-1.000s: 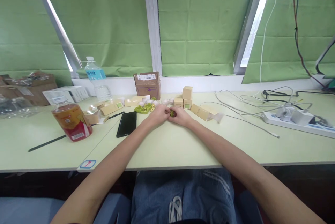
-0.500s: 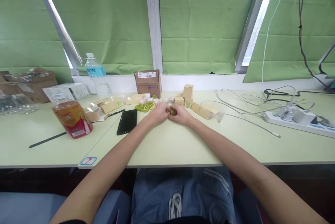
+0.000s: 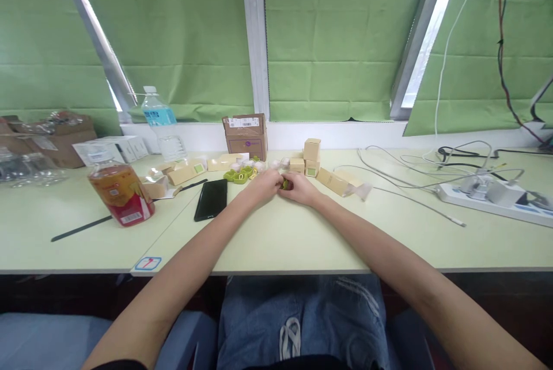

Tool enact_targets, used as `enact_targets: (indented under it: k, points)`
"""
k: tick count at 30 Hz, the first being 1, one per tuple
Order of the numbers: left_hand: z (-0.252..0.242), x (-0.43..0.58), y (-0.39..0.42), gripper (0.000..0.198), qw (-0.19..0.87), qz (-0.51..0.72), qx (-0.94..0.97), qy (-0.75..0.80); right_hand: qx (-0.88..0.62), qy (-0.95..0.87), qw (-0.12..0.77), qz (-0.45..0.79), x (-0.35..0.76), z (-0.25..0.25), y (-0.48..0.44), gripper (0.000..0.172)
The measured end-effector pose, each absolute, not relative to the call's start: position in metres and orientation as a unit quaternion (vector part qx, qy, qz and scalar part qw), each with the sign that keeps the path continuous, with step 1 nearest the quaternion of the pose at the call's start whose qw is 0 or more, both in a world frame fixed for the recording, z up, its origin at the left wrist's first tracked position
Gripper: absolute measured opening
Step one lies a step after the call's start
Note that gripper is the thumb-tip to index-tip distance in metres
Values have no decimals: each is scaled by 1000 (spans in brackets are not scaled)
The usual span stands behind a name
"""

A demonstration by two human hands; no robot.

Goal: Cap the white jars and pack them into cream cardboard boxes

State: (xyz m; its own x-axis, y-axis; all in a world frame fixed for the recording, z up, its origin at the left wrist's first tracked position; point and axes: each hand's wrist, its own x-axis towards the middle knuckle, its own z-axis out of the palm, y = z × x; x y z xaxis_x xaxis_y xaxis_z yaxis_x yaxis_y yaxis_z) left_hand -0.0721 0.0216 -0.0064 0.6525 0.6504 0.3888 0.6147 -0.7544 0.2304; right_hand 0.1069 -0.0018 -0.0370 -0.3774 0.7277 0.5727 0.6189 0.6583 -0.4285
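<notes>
My left hand (image 3: pixel 265 185) and my right hand (image 3: pixel 299 188) meet over the middle of the table, fingers curled together. Between their fingertips is a small olive-green piece (image 3: pixel 286 184); its exact kind is too small to make out. Left of my left hand lie several similar green pieces (image 3: pixel 235 176), some with a yellow loop. Small cream cardboard boxes (image 3: pixel 311 151) are stacked just beyond my right hand. A cream carton (image 3: pixel 332 181) with clear plastic at its end lies on its side to the right.
A black phone (image 3: pixel 211 200) lies left of my forearm, near a bottle of orange drink (image 3: pixel 121 194). Behind stand a water bottle (image 3: pixel 161 122) and a brown cardboard box (image 3: pixel 246 136). Cables and a white power strip (image 3: pixel 488 200) occupy the right side.
The camera view has shifted slightly. My hands stay together around the small green piece, with only a slight movement of the fingers.
</notes>
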Motion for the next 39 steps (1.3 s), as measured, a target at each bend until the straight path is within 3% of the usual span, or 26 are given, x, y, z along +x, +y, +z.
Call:
enact_targets:
  k: [7, 13, 22, 25, 29, 36, 39]
  points:
    - [2, -77, 16, 23, 19, 223, 920, 322, -406, -826, 385, 66, 107, -38, -1, 12]
    - [8, -84, 17, 24, 89, 213, 927, 295, -396, -825, 393, 90, 109, -37, 1, 8]
    - [9, -85, 16, 11, 26, 336, 865, 372, -387, -827, 392, 113, 110, -34, -4, 23]
    - [9, -88, 19, 37, 127, 360, 817, 432, -369, -834, 394, 113, 110, -33, -5, 28]
    - [8, -97, 20, 46, 285, 275, 821, 411, -363, -831, 405, 116, 110, -35, -4, 41]
    - [6, -98, 16, 49, 356, 272, 803, 393, -360, -835, 404, 102, 111, -36, -4, 41]
    - [-2, -94, 19, 46, 335, 291, 797, 410, -360, -836, 404, 91, 111, -35, -5, 42]
